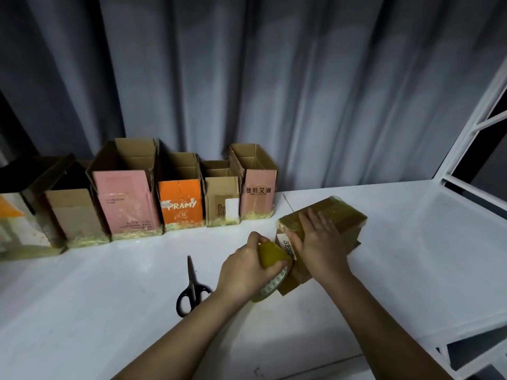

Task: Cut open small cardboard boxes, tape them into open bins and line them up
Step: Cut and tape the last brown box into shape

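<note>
On the table's near right, the box lies with its long axis running near-left to far-right, the right hand spread flat atop it, the left hand gripping the tape roll against its near-left end.

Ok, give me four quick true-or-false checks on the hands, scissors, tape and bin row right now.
1. The left hand grips the yellowish packing tape roll. True.
2. The black-handled scissors are in the right hand. False: they lie on the white table; the right hand presses flat on the tape-wrapped cardboard box.
3. The orange-fronted open bin stands in the row by the curtain. True.
4. The box being taped already stands in that row. False: it lies apart.
</note>
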